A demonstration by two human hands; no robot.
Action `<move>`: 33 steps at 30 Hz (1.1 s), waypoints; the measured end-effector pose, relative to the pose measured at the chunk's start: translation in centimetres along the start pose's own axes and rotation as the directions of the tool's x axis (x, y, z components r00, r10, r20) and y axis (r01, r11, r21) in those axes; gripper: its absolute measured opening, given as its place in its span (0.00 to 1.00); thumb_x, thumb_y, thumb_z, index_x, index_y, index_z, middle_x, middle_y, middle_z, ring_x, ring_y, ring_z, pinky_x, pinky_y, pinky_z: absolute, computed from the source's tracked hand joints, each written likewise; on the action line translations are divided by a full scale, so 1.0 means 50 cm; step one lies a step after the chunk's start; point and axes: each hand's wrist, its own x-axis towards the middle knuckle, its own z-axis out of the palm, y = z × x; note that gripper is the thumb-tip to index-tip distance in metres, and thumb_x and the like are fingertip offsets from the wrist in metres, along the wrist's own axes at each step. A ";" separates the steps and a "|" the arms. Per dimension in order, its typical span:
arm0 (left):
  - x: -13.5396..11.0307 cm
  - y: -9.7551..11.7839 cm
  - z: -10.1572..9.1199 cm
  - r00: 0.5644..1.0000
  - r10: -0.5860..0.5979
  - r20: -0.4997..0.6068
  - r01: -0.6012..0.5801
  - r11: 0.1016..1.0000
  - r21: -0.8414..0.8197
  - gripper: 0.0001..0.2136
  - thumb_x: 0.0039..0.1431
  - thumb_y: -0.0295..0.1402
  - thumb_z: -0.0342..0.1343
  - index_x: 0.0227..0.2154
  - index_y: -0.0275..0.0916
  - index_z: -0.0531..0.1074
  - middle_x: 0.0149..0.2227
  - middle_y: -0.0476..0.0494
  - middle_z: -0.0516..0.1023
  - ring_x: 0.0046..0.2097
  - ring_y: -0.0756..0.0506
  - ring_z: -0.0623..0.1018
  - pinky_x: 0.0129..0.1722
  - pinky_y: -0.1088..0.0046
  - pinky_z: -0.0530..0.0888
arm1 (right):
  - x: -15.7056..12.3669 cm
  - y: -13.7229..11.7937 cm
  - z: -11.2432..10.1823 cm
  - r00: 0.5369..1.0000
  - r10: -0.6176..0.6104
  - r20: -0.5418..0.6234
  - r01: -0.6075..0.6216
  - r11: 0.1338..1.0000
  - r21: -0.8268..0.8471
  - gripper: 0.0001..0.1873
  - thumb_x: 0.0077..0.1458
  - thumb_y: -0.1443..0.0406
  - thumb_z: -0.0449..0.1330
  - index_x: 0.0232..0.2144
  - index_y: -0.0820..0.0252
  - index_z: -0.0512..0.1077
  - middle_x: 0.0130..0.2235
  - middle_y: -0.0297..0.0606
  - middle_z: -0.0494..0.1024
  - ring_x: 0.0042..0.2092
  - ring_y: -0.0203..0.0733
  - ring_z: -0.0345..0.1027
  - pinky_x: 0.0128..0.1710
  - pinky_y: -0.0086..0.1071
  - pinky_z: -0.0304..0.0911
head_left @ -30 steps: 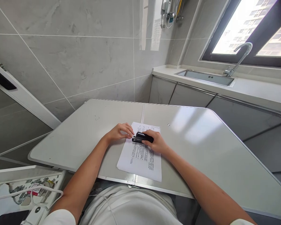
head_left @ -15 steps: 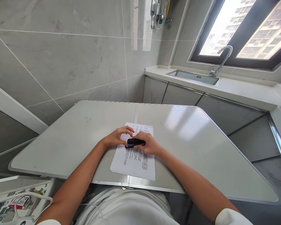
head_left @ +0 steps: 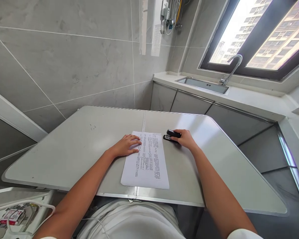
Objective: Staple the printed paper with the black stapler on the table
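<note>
A printed sheet of paper lies flat on the light table, across its middle seam. On the sheet's upper left edge rests my left hand, fingers spread and holding nothing. My right hand grips a black stapler by its rear end, just to the right of the paper's far right corner. The stapler's jaws point left and stand apart. It is at or close to the tabletop; whether it touches I cannot tell.
A low white-framed unit with cables and a red-and-white box stands at the lower left. Beyond the table are a tiled wall, a counter with a sink, a faucet and a window.
My right hand has carried the stapler off the paper to the right. My left hand has let go near the stapler and flattened onto the sheet's left edge.
</note>
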 end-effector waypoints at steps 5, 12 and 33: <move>0.001 0.008 -0.004 1.000 -0.010 0.022 0.008 0.998 0.056 0.17 0.65 0.44 0.58 0.55 0.50 0.76 0.60 0.41 0.73 0.63 0.36 0.69 0.62 0.54 0.62 | -0.010 -0.024 -0.004 0.967 -0.155 0.202 0.147 0.988 0.057 0.16 0.51 0.58 0.67 0.42 0.54 0.82 0.38 0.34 0.83 0.37 0.45 0.74 0.36 0.35 0.68; 0.008 0.029 0.000 1.000 0.005 0.009 -0.006 0.999 0.049 0.12 0.63 0.44 0.60 0.43 0.44 0.79 0.59 0.41 0.73 0.59 0.37 0.71 0.63 0.53 0.61 | -0.019 -0.028 0.008 0.957 -0.165 0.239 0.156 0.986 0.054 0.17 0.53 0.58 0.66 0.45 0.54 0.81 0.43 0.37 0.83 0.42 0.48 0.75 0.43 0.38 0.70; 0.063 0.069 0.068 0.997 0.012 0.078 -0.020 0.994 0.106 0.24 0.69 0.49 0.52 0.65 0.52 0.66 0.74 0.38 0.52 0.74 0.35 0.53 0.70 0.47 0.54 | -0.031 -0.083 0.115 0.897 -0.427 0.112 0.441 0.881 -0.170 0.24 0.71 0.60 0.54 0.66 0.45 0.65 0.50 0.39 0.79 0.49 0.47 0.71 0.51 0.45 0.62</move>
